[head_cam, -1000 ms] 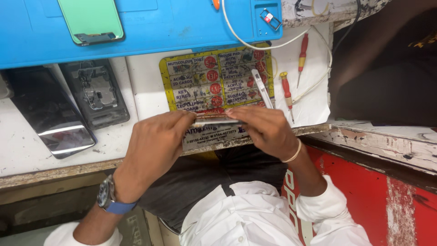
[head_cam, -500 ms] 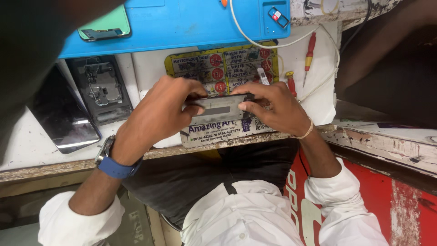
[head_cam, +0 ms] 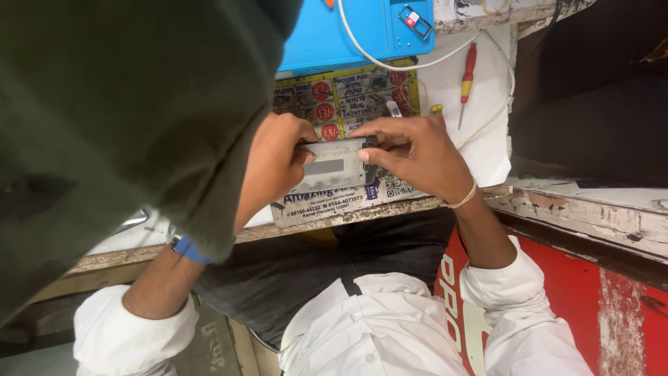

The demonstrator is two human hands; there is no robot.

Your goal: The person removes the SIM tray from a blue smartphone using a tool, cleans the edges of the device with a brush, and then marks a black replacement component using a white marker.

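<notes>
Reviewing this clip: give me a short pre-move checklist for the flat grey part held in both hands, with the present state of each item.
1. Both hands on the part: ok. The left hand and right hand grip opposite ends of the flat grey part.
2. Part held over the bench: ok. It sits above the printed mat, near the bench edge.
3. View clear: not ok. A dark green cloth covers the left of the picture.
4. Tools within reach: ok. A red screwdriver lies beside the mat.
5. White cable clear of the hands: ok, it runs behind them.
6. Underside of the part: cannot tell.
</notes>
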